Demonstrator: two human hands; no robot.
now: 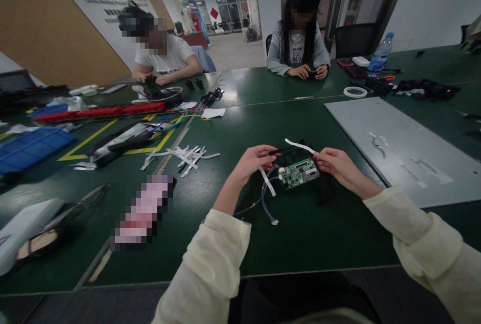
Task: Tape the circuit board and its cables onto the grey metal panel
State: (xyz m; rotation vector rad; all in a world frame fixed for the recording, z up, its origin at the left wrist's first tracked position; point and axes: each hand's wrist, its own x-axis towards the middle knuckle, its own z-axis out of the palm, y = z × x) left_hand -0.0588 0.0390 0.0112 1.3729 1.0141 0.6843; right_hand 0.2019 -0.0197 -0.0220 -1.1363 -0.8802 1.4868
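Note:
A green circuit board [299, 173] with cables is on the green table in front of me, against a dark flat part [295, 153] whose kind I cannot make out. My left hand [255, 161] is closed on the dark part's left edge, and a white strip [268, 182] hangs just below those fingers. Pinched at the board's right side, another white strip [298, 145] runs up and left from my right hand [334, 164]. Blue-grey cables [266, 203] trail from the board's left end to a white connector. Whether my right fingers also touch the board is hard to see.
Left of my hands lie a pile of white strips [190, 157] and a blurred-out pink phone-like object [145, 208]. A grey panel [409, 148] lies to the right, with a tape roll [355, 92] beyond it. Two people sit across, one with hands [308, 71] on a dark object.

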